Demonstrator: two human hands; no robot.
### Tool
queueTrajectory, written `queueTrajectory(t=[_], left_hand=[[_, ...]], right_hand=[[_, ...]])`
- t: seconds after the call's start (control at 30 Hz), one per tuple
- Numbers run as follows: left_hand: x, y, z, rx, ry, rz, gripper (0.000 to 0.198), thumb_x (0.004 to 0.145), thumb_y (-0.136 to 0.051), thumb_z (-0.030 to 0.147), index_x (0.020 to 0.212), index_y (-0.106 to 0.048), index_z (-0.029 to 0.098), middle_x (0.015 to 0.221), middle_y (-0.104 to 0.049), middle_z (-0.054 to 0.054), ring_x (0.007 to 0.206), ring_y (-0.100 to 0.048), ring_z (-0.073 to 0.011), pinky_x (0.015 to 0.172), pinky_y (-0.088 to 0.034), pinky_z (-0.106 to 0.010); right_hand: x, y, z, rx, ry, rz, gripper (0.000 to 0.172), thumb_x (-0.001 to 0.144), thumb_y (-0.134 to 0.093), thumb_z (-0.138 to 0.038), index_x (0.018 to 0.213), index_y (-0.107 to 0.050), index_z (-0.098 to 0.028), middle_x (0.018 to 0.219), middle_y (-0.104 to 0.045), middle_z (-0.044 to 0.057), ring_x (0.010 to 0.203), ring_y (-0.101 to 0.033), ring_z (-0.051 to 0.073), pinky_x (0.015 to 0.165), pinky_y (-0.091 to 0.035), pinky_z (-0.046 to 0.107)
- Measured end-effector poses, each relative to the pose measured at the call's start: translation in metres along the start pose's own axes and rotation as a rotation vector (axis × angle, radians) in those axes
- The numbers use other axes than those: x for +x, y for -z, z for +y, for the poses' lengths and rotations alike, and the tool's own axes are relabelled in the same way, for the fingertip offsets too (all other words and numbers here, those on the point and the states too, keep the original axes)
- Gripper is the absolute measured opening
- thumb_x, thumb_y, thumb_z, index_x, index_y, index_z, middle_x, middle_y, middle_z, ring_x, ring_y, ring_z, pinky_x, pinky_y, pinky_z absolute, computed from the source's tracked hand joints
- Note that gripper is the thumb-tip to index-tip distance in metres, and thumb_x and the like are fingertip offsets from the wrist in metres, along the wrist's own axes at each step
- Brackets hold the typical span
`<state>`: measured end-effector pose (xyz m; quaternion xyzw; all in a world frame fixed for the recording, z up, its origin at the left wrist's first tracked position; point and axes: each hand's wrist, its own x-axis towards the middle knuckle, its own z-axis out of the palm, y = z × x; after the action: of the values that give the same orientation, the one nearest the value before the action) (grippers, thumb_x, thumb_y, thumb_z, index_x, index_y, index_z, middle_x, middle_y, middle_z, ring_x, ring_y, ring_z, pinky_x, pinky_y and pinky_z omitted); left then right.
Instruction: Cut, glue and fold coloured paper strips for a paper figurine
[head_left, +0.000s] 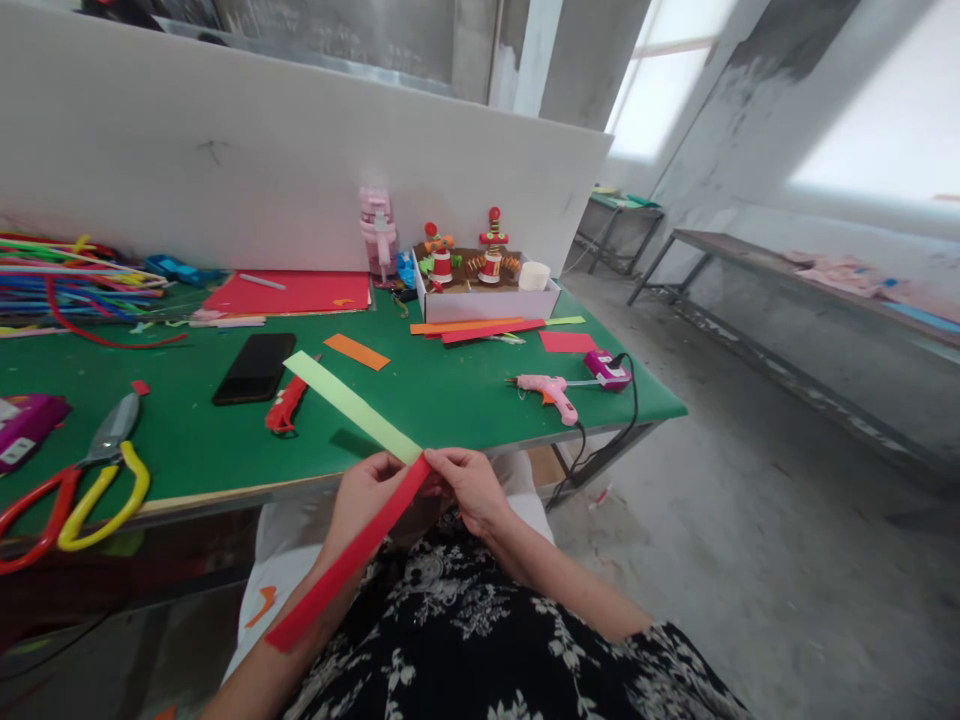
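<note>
Over my lap, at the table's front edge, I hold two long paper strips that meet at one end. The light green strip [352, 405] points away over the table, and the red strip [349, 560] slants back across my left forearm. My right hand [469, 485] pinches the corner where they join. Just left of that corner, my left hand [371, 490] has its fingers closed on the strips, partly hidden under the red one. A red-handled cutter [286, 405] lies beyond the green strip's far end, near a short orange strip [357, 351].
Scissors [105, 470] with red and yellow handles and a black phone [255, 368] lie left. A pink glue gun [551, 392] with a cord rests right. Behind stand a white box [491, 303] holding small paper figures, more strips [487, 328], and pipe cleaners [75, 280].
</note>
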<state>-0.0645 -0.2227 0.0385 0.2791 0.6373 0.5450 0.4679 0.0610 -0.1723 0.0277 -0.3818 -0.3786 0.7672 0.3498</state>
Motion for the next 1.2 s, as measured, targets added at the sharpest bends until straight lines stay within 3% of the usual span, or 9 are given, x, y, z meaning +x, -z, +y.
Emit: queueTrajectory(t=[0.23, 0.37, 0.53, 0.67, 0.77, 0.87, 0.97, 1.07, 1.2], left_hand=[[-0.002, 0.0, 0.003, 0.032, -0.025, -0.012, 0.045, 0.042, -0.086, 0.054, 0.056, -0.067, 0.016, 0.052, -0.068, -0.002, 0.047, -0.053, -0.0123, 0.048, -0.042, -0.023], [-0.003, 0.003, 0.001, 0.05, -0.049, -0.015, 0.041, 0.045, -0.086, 0.052, 0.056, -0.067, 0.017, 0.05, -0.065, -0.001, 0.047, -0.052, -0.0122, 0.045, -0.038, -0.022], [0.01, 0.012, 0.018, 0.02, -0.111, -0.023, 0.041, 0.046, -0.086, 0.051, 0.064, -0.072, 0.017, 0.055, -0.068, -0.001, 0.049, -0.054, -0.0128, 0.048, -0.041, -0.023], [0.054, 0.021, 0.055, -0.067, -0.238, -0.007, 0.047, 0.054, -0.081, 0.054, 0.084, -0.074, 0.019, 0.064, -0.071, -0.001, 0.053, -0.057, -0.0142, 0.053, -0.046, -0.027], [0.098, 0.021, 0.081, -0.091, -0.305, -0.022, 0.04, 0.046, -0.085, 0.045, 0.074, -0.072, 0.019, 0.061, -0.068, -0.001, 0.055, -0.058, -0.015, 0.053, -0.045, -0.026], [0.139, 0.011, 0.098, -0.1, -0.34, -0.133, 0.04, 0.038, -0.088, 0.033, 0.072, -0.073, 0.018, 0.071, -0.073, -0.006, 0.067, -0.064, -0.0193, 0.055, -0.046, -0.027], [0.171, -0.004, 0.104, -0.15, -0.37, -0.173, 0.044, 0.041, -0.089, 0.036, 0.078, -0.073, 0.017, 0.078, -0.075, -0.007, 0.071, -0.065, -0.019, 0.056, -0.045, -0.025], [0.192, -0.018, 0.1, -0.232, -0.403, -0.088, 0.046, 0.046, -0.088, 0.045, 0.077, -0.069, 0.017, 0.068, -0.07, -0.001, 0.061, -0.06, -0.0141, 0.055, -0.043, -0.024], [0.206, -0.023, 0.089, -0.298, -0.442, -0.006, 0.048, 0.047, -0.087, 0.051, 0.074, -0.066, 0.018, 0.064, -0.069, 0.001, 0.059, -0.061, -0.0137, 0.059, -0.049, -0.027]], right_hand=[[0.001, -0.001, 0.002, -0.098, 0.102, 0.028, 0.041, 0.058, -0.083, -0.056, 0.068, -0.076, -0.017, 0.056, -0.067, 0.0, 0.051, -0.057, 0.012, 0.057, -0.05, 0.026], [0.0, 0.003, 0.003, -0.09, 0.074, -0.021, 0.041, 0.056, -0.085, -0.054, 0.069, -0.075, -0.017, 0.058, -0.068, 0.0, 0.053, -0.061, 0.012, 0.058, -0.052, 0.026], [0.012, 0.001, -0.023, -0.061, 0.041, -0.127, 0.044, 0.05, -0.09, -0.049, 0.072, -0.072, -0.015, 0.061, -0.071, 0.001, 0.054, -0.065, 0.012, 0.06, -0.055, 0.025], [0.059, -0.02, -0.062, 0.0, 0.217, -0.142, 0.042, 0.052, -0.09, -0.045, 0.076, -0.072, -0.015, 0.063, -0.072, 0.002, 0.058, -0.068, 0.013, 0.064, -0.058, 0.026], [0.111, -0.04, -0.081, 0.106, 0.342, -0.101, 0.038, 0.051, -0.091, -0.039, 0.073, -0.069, -0.016, 0.062, -0.071, 0.0, 0.057, -0.068, 0.014, 0.066, -0.059, 0.028], [0.158, -0.053, -0.089, 0.199, 0.4, -0.039, 0.035, 0.051, -0.091, -0.034, 0.07, -0.066, -0.018, 0.058, -0.069, -0.002, 0.055, -0.067, 0.014, 0.065, -0.059, 0.029], [0.187, -0.054, -0.087, 0.232, 0.458, -0.001, 0.033, 0.052, -0.09, -0.032, 0.07, -0.066, -0.019, 0.061, -0.07, -0.002, 0.058, -0.068, 0.015, 0.067, -0.06, 0.031], [0.199, -0.048, -0.083, 0.211, 0.501, -0.04, 0.031, 0.055, -0.088, -0.035, 0.072, -0.068, -0.019, 0.064, -0.072, -0.002, 0.059, -0.069, 0.016, 0.07, -0.061, 0.033], [0.206, -0.041, -0.08, 0.171, 0.478, -0.08, 0.031, 0.056, -0.088, -0.035, 0.074, -0.069, -0.018, 0.063, -0.072, -0.001, 0.058, -0.071, 0.018, 0.069, -0.061, 0.035]])
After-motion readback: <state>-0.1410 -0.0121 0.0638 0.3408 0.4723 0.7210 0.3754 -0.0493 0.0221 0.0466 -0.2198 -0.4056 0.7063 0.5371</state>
